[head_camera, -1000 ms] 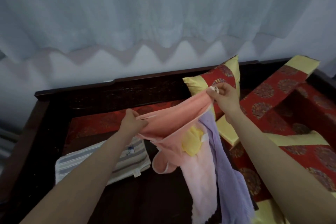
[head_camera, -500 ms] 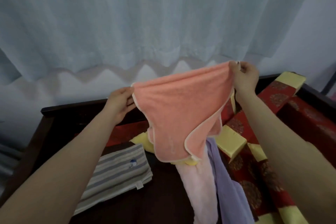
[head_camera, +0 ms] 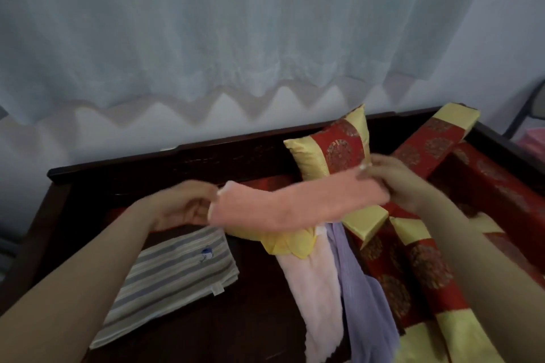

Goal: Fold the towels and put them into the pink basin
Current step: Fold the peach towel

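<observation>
A pale sheer curtain hangs behind a dark wooden bench. Above the bench, a salmon-orange terry towel forms a narrow, soft-piled band. Its long axis runs left to right and rises slightly toward the right grip. The left hand pinches its left end and the right hand pinches its right end. Below the left grip lies a folded grey-striped cotton towel. Below the band's middle hangs a limp lavender cloth.
</observation>
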{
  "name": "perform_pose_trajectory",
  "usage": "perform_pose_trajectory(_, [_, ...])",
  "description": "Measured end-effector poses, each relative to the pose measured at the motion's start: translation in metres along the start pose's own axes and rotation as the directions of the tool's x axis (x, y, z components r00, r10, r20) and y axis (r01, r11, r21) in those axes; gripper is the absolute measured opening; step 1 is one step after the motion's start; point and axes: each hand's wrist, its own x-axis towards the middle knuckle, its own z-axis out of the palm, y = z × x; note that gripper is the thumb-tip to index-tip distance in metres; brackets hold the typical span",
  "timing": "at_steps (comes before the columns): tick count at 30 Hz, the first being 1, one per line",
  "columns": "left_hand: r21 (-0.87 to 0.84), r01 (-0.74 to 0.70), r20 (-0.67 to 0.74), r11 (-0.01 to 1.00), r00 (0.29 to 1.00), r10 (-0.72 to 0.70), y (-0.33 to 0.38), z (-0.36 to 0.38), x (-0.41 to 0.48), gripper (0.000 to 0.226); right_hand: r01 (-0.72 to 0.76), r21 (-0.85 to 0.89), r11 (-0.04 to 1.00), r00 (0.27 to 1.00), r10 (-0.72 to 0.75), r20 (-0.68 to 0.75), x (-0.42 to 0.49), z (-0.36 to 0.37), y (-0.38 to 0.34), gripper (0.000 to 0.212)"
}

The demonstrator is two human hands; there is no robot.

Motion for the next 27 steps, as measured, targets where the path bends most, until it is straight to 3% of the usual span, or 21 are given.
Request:
perform_pose_trajectory(2, [0.117, 0.173, 0.099, 0.978, 0.978, -0.185, -0.041, 0.001, 0.002, 0.065, -0.153, -0.13, 0.98, 0.979, 0.169, 0.117, -0.021, 0.003, 0.047, 0.016])
perform_pose_trajectory(7, [0.33, 0.431, 0.209, 0.84, 0.834, -0.511, -0.129, 0.022, 0.006, 0.027, -0.425, -0.317, 0.848, 0.808, 0.513, 0.289, -0.072, 0.017, 0.158, 0.026])
perform_pose_trajectory(9, [0.414, 0.475, 0.214, 0.777, 0.779, -0.59, -0.159, 0.031, 0.014, 0.019, -0.43, -0.479, 0.765, 0.74, 0.603, 0.299, -0.082, 0.025, 0.195, 0.017])
perform_pose_trajectory(12, [0.543, 0.46, 0.129, 0.702, 0.781, -0.611, -0.185, 0.046, 0.031, 0.006, -0.339, -0.675, 0.655, 0.701, 0.654, 0.283, -0.082, 0.034, 0.232, 0.02])
perform_pose_trajectory(14, [0.64, 0.404, 0.086, 0.654, 0.807, -0.584, -0.182, 0.049, 0.046, 0.005, -0.263, -0.758, 0.596, 0.697, 0.661, 0.278, -0.067, 0.033, 0.236, 0.025])
perform_pose_trajectory(16, [0.667, 0.334, 0.021, 0.666, 0.885, -0.465, -0.171, 0.044, 0.069, 0.011, -0.186, -0.796, 0.575, 0.812, 0.546, 0.205, -0.042, 0.03, 0.224, 0.025])
perform_pose_trajectory(18, [0.669, 0.216, -0.101, 0.711, 0.974, -0.201, -0.154, 0.037, 0.096, 0.01, -0.189, -0.683, 0.705, 0.947, 0.315, 0.063, -0.006, 0.033, 0.207, 0.027])
perform_pose_trajectory(20, [0.687, 0.124, -0.259, 0.716, 0.962, 0.082, -0.138, 0.031, 0.126, 0.012, -0.125, -0.6, 0.79, 0.991, 0.123, -0.045, 0.036, 0.041, 0.191, 0.027])
perform_pose_trajectory(22, [0.737, 0.107, -0.345, 0.667, 0.909, 0.235, -0.131, 0.023, 0.158, 0.022, -0.078, -0.596, 0.799, 0.997, 0.051, -0.062, 0.08, 0.053, 0.183, 0.021])
perform_pose_trajectory(24, [0.819, 0.142, -0.334, 0.555, 0.906, 0.261, -0.132, 0.015, 0.189, 0.031, -0.085, -0.595, 0.799, 0.995, 0.04, -0.089, 0.122, 0.065, 0.184, 0.02])
perform_pose_trajectory(27, [0.833, 0.271, -0.362, 0.482, 0.926, 0.104, -0.139, 0.008, 0.214, 0.039, -0.175, -0.591, 0.787, 0.984, 0.112, -0.141, 0.164, 0.078, 0.195, 0.034])
